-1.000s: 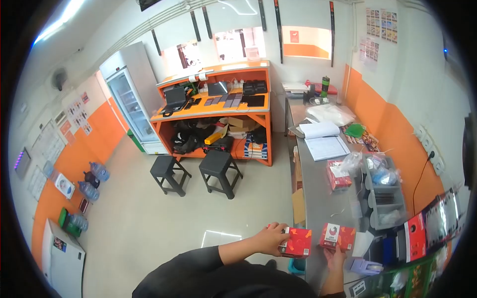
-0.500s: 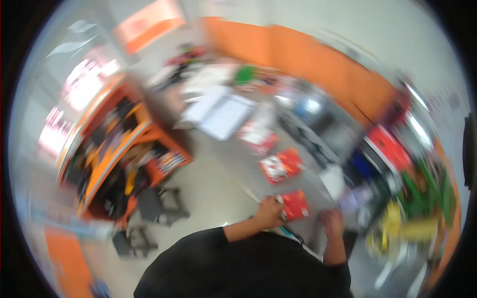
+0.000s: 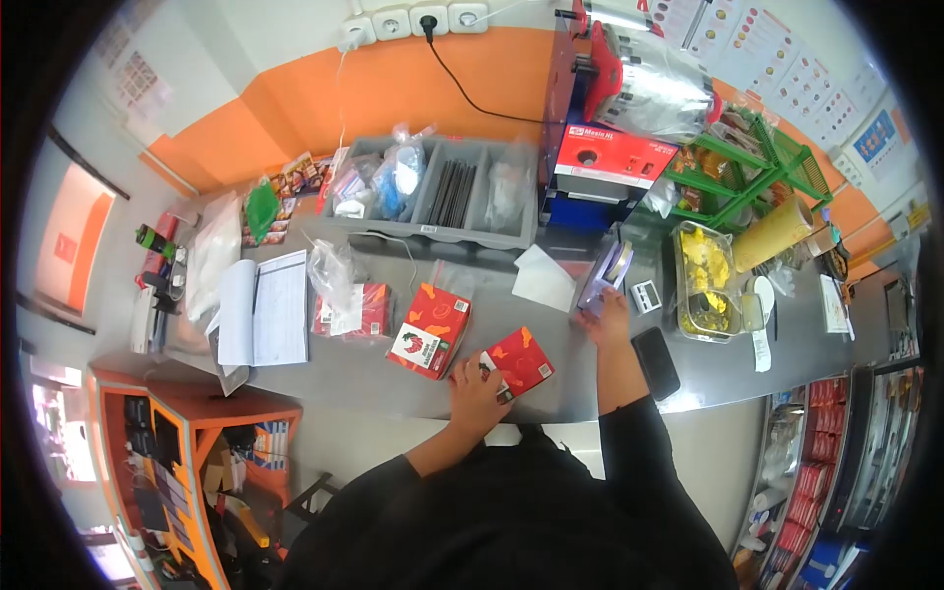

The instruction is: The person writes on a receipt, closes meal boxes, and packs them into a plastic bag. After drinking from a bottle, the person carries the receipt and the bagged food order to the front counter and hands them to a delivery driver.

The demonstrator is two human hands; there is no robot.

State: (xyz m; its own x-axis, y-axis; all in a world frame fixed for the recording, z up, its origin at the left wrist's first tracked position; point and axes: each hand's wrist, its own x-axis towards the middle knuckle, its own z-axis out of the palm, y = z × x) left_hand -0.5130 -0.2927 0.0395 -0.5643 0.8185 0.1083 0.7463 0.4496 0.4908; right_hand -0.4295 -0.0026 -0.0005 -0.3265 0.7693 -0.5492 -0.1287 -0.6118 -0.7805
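My left hand [image 3: 477, 398] grips the left side of a red cardboard box [image 3: 523, 360] near the counter's front edge. Its fingers bend over the box's corner. To the right, my right hand [image 3: 607, 321] has its fingers closed on the lower end of a pale purple tape dispenser [image 3: 599, 279], partly covering it. A second red box [image 3: 430, 330] with a white label stands just left of the held one. Farther left, another red box [image 3: 374, 309] lies partly under clear plastic. White paper sheets [image 3: 544, 278] lie left of the dispenser.
On the steel counter [image 3: 423, 393] are an open notebook [image 3: 280, 310], a grey divided bin [image 3: 433, 232], a sealing machine [image 3: 605, 157], a small white device [image 3: 646, 297], a dark phone [image 3: 656, 363] and a clear tub of yellow pieces [image 3: 706, 280]. An orange shelf [image 3: 197, 398] stands lower left.
The view has swung right and sharpened. My right hand has moved from beside the tape dispenser onto it. My left hand stays on the red box.
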